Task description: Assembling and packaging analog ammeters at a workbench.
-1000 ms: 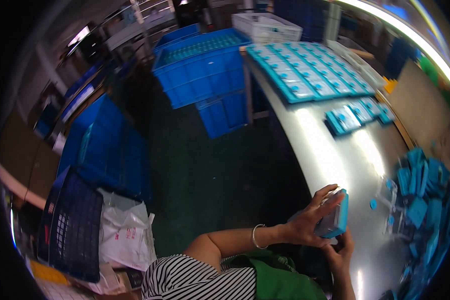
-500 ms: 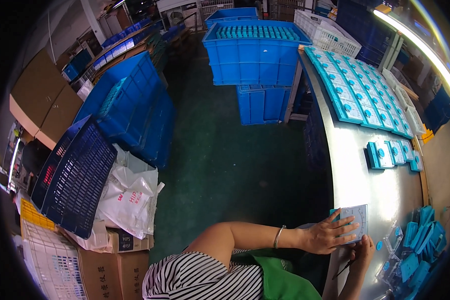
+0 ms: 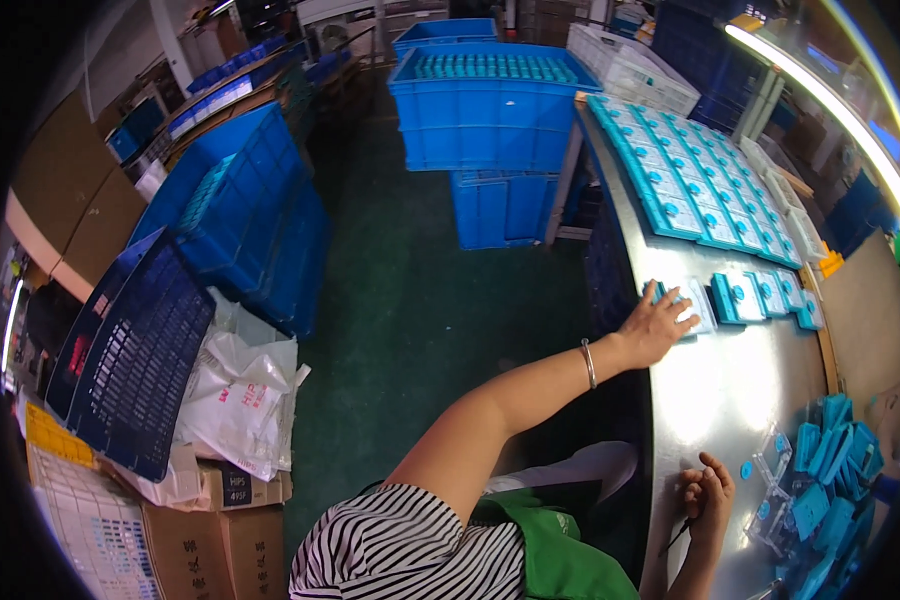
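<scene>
My left hand (image 3: 652, 328) reaches far over the metal table, its fingers over a teal-backed panel meter (image 3: 703, 312) with a clear front. The meter is at the left end of a short row of similar meters (image 3: 738, 298). Nearer me, my right hand (image 3: 708, 492) rests above the table with curled fingers. A thin dark tool (image 3: 676, 538) sticks out below that hand; its kind is not clear. To the right of my right hand lie a small round teal piece (image 3: 746, 469), clear covers (image 3: 770, 460) and a heap of teal housings (image 3: 835, 450).
Rows of finished-looking meters (image 3: 695, 180) cover the table's far end. Beyond the table's left edge stand stacked blue crates (image 3: 490, 120). More blue crates (image 3: 240, 190), a dark blue basket (image 3: 135, 360), a white bag (image 3: 240, 390) and cartons (image 3: 255, 550) stand on the left.
My left hand has carried the panel meter away from my right hand, forward to the row of meters. My right hand has let go of the meter and stayed near the same place.
</scene>
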`<action>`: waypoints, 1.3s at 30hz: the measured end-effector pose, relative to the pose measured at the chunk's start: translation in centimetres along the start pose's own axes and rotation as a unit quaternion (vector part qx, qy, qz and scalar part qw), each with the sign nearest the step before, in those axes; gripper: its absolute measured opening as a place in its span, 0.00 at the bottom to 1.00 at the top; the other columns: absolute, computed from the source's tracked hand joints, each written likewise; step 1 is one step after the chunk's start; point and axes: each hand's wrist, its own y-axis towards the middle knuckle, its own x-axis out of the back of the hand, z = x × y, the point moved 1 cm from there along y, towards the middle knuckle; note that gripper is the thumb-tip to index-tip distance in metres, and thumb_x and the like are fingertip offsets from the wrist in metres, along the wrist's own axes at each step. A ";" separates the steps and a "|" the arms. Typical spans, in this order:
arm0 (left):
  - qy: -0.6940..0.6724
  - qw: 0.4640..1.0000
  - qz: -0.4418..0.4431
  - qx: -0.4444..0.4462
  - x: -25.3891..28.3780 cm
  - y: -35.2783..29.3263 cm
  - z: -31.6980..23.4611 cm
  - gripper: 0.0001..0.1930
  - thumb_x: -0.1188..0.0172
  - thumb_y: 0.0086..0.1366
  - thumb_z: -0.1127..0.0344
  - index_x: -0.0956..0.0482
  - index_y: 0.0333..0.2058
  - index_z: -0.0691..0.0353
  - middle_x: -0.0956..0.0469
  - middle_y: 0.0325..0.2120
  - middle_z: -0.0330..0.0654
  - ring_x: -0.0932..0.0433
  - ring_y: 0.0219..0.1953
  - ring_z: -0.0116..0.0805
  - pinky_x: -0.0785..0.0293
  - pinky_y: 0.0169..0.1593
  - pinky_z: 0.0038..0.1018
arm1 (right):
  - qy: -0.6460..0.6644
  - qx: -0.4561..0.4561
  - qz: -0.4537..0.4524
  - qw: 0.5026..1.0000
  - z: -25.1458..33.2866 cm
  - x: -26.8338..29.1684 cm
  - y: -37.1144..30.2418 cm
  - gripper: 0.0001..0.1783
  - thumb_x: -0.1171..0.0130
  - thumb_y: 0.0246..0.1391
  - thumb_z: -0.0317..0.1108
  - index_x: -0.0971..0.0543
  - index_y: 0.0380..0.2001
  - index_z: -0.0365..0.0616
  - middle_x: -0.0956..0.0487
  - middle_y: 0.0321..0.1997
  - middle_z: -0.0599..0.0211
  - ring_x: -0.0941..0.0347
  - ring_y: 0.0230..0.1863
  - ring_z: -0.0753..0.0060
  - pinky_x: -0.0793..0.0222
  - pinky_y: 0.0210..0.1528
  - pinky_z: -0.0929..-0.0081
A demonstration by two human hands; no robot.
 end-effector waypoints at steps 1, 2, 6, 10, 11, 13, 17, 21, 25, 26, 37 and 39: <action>0.019 1.000 0.002 0.005 -0.4 0.7 0.1 0.22 0.52 0.59 0.69 0.29 0.54 0.56 0.35 0.57 0.50 0.41 0.62 0.49 0.50 0.62 0.56 | 0.004 0.008 -0.018 1.000 0.1 0.0 -0.4 0.17 0.50 0.58 0.33 0.30 0.49 0.36 0.20 0.28 0.59 0.30 0.16 0.82 0.45 0.10 0.91; 0.045 0.999 -0.014 0.003 -1.3 1.4 0.0 0.20 0.53 0.60 0.68 0.27 0.52 0.56 0.33 0.55 0.48 0.39 0.61 0.48 0.45 0.60 0.54 | 0.003 -0.003 -0.007 1.000 0.0 0.0 -1.0 0.17 0.51 0.58 0.32 0.30 0.49 0.37 0.20 0.29 0.59 0.30 0.17 0.82 0.45 0.11 0.91; 0.051 0.997 -0.050 0.006 -2.2 1.1 2.5 0.21 0.50 0.55 0.70 0.27 0.50 0.56 0.30 0.52 0.47 0.34 0.57 0.50 0.38 0.55 0.48 | -0.057 -0.019 -0.002 0.998 1.3 -0.5 -5.2 0.16 0.51 0.58 0.31 0.29 0.49 0.38 0.20 0.33 0.59 0.28 0.20 0.82 0.44 0.14 0.91; 0.046 0.999 0.007 0.002 -2.6 1.7 2.4 0.28 0.46 0.55 0.68 0.35 0.58 0.53 0.39 0.59 0.45 0.45 0.63 0.49 0.50 0.62 0.54 | -0.021 -0.013 -0.071 0.997 1.6 2.2 -9.7 0.17 0.50 0.57 0.30 0.28 0.49 0.38 0.20 0.34 0.59 0.28 0.21 0.83 0.44 0.16 0.91; 0.041 0.999 0.014 -0.005 -2.9 2.2 2.0 0.29 0.46 0.55 0.67 0.35 0.58 0.53 0.39 0.60 0.45 0.46 0.64 0.49 0.50 0.62 0.53 | -0.012 -0.023 -0.087 0.996 1.5 2.8 -11.3 0.17 0.49 0.57 0.31 0.28 0.49 0.38 0.19 0.34 0.60 0.29 0.22 0.84 0.44 0.17 0.91; 0.021 0.999 0.021 -0.029 -3.2 3.3 1.3 0.30 0.45 0.54 0.67 0.36 0.59 0.53 0.39 0.59 0.45 0.46 0.64 0.49 0.50 0.62 0.52 | 0.009 -0.032 -0.117 0.993 0.4 3.4 -13.7 0.18 0.48 0.56 0.31 0.28 0.50 0.39 0.19 0.34 0.62 0.29 0.22 0.85 0.44 0.17 0.91; 0.043 0.998 0.042 -0.029 -4.4 5.2 1.0 0.29 0.45 0.54 0.68 0.36 0.57 0.55 0.40 0.60 0.45 0.47 0.64 0.50 0.49 0.60 0.56 | 0.017 -0.022 -0.164 0.986 -1.3 3.8 -16.5 0.18 0.48 0.55 0.31 0.27 0.49 0.39 0.19 0.35 0.64 0.31 0.22 0.87 0.41 0.19 0.90; 0.105 0.993 0.039 -0.021 -7.7 7.2 2.1 0.27 0.50 0.54 0.70 0.34 0.56 0.61 0.35 0.56 0.49 0.42 0.62 0.48 0.44 0.59 0.51 | -0.012 -0.020 -0.182 0.983 -2.0 4.8 -19.0 0.18 0.48 0.56 0.30 0.28 0.50 0.37 0.19 0.34 0.64 0.31 0.22 0.85 0.38 0.20 0.88; 0.103 0.994 -0.002 -0.047 -7.8 7.8 4.4 0.27 0.49 0.52 0.73 0.32 0.54 0.67 0.32 0.55 0.53 0.37 0.60 0.50 0.42 0.62 0.42 | -0.089 0.022 -0.195 0.976 -1.9 7.8 -21.3 0.19 0.46 0.57 0.34 0.27 0.51 0.41 0.20 0.33 0.67 0.30 0.23 0.84 0.35 0.23 0.84; 0.123 0.991 0.029 -0.048 -6.0 7.9 3.4 0.31 0.46 0.51 0.72 0.35 0.57 0.65 0.35 0.57 0.52 0.41 0.62 0.50 0.43 0.62 0.42 | -0.126 0.036 -0.199 0.971 -1.5 8.7 -22.5 0.19 0.46 0.57 0.35 0.27 0.51 0.41 0.20 0.33 0.67 0.30 0.23 0.84 0.34 0.25 0.82; -0.250 0.902 0.221 -0.274 -1.1 -1.8 -21.9 0.32 0.43 0.51 0.72 0.37 0.57 0.67 0.47 0.63 0.54 0.51 0.66 0.54 0.52 0.65 0.45 | -0.483 -0.216 -0.750 0.397 -5.0 30.2 -47.4 0.19 0.38 0.47 0.39 0.28 0.39 0.40 0.27 0.38 0.49 0.25 0.39 0.48 0.27 0.38 0.59; -0.314 0.852 0.250 -0.336 -0.2 -3.8 -25.1 0.30 0.42 0.50 0.72 0.34 0.55 0.64 0.44 0.61 0.54 0.48 0.65 0.56 0.49 0.64 0.46 | -0.463 -0.291 -0.746 0.381 -6.8 31.2 -49.6 0.22 0.38 0.47 0.40 0.30 0.42 0.39 0.27 0.40 0.48 0.25 0.40 0.47 0.27 0.39 0.58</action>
